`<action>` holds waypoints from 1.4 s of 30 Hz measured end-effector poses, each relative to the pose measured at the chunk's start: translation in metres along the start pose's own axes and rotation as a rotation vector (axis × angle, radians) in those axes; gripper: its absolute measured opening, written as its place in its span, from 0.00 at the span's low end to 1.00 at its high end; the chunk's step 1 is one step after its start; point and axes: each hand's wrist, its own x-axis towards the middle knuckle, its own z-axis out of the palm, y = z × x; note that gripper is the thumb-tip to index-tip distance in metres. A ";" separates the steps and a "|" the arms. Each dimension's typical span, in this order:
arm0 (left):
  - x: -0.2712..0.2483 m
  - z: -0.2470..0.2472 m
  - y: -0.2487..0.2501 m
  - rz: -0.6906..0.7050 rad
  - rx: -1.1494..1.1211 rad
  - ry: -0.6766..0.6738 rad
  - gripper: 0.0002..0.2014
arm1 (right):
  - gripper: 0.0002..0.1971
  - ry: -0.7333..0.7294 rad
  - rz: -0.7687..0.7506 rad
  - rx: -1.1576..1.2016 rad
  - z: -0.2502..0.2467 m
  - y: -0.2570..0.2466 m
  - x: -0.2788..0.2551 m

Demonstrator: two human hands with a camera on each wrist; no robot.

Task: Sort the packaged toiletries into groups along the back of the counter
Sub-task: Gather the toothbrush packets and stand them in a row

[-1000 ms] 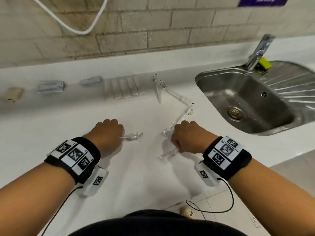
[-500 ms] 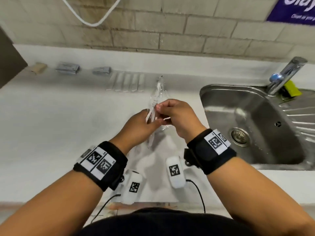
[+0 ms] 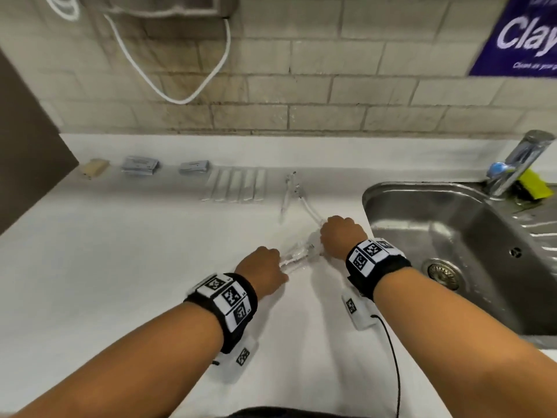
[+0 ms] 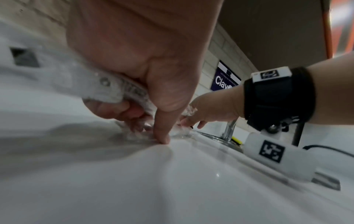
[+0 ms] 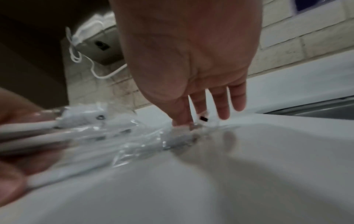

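My left hand grips a bundle of clear-wrapped white toothbrushes low over the white counter; in the left wrist view the bundle lies across the palm and the forefinger tip touches the counter. My right hand is just beyond, its fingers pointing down. Thumb and forefinger pinch the wrapper end of another wrapped toothbrush lying on the counter; the other fingers hang straight. More wrapped toothbrushes lie behind.
Along the back of the counter lie a tan soap bar, two grey packets and a row of white sachets. A steel sink with a tap and a yellow sponge is close on the right.
The hands met above the counter half a second ago, both on the bundle. Now the left alone holds it lower down, and the right has dropped to a toothbrush on the counter.
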 end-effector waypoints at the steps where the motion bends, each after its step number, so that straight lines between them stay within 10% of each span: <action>1: -0.001 -0.004 -0.002 0.006 -0.010 0.008 0.12 | 0.16 0.010 0.011 0.024 -0.001 0.002 0.004; 8: 0.002 -0.051 -0.035 -0.094 -0.560 0.168 0.05 | 0.16 0.247 0.277 0.826 -0.025 0.011 -0.009; 12: 0.019 -0.072 -0.035 -0.083 -1.245 0.228 0.14 | 0.21 0.153 0.081 1.501 -0.062 -0.034 -0.031; 19: 0.038 -0.079 -0.047 -0.089 -1.470 0.175 0.16 | 0.04 -0.093 -0.211 1.144 -0.067 -0.102 -0.025; 25: 0.028 -0.069 -0.093 -0.129 -1.610 0.245 0.07 | 0.23 0.012 -0.017 0.351 -0.041 -0.089 0.048; 30: 0.013 -0.066 -0.116 -0.150 -1.544 0.268 0.07 | 0.18 -0.044 0.026 0.067 -0.027 -0.091 0.074; 37: -0.003 -0.076 -0.131 -0.144 -1.603 0.309 0.09 | 0.25 0.017 0.183 0.722 -0.043 -0.100 0.055; 42: -0.008 -0.097 -0.122 -0.025 -1.644 0.381 0.08 | 0.08 -0.047 -0.079 1.531 -0.094 -0.127 -0.012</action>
